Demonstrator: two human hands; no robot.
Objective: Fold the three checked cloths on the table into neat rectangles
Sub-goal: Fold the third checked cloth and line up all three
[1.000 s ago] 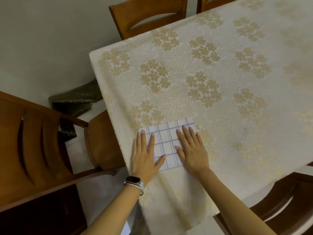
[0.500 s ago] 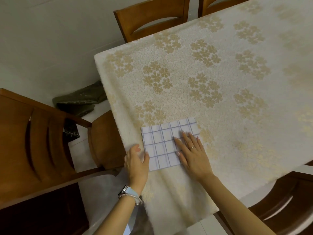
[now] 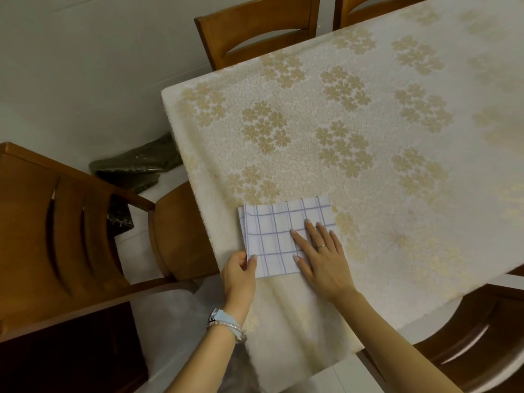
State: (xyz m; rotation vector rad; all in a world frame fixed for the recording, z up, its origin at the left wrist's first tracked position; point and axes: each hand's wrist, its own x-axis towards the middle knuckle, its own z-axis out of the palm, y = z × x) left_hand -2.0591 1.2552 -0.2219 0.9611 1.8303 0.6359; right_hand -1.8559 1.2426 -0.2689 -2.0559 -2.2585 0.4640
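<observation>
Plainly, the checked cloth (image 3: 278, 236) lies at the near-left corner of the desk (image 3: 368, 165), already folded to a small rectangle, with both hands on it. Its long axis runs left to right, tilted a little so that the right end sits slightly farther away. The left short edge lies just beside the desk's left edge.

The left hand (image 3: 239, 275) is at the cloth's near-left corner. Its thumb lies on top of the fabric and the other fingers seem to be tucked under it, so it looks like a pinch on that corner. The right hand (image 3: 323, 259) lies flat on the right half, fingers straight and spread toward the far side, pressing the cloth down and gripping nothing.

So the move turns on this: the left hand holds the free end and the right hand pins the other. My guess is that the left end will either be carried rightward over the pinned half, along the long axis, or lifted away as a finished piece — I cannot tell which. The left hand is the nearer to the loose corner and would lead.

Only one checked cloth is in view; the other two are not.

No writing can be read anywhere — the watch (image 3: 224, 317) on the left wrist shows no brand, and the ring (image 3: 321, 245) on the right hand is plain.
</observation>
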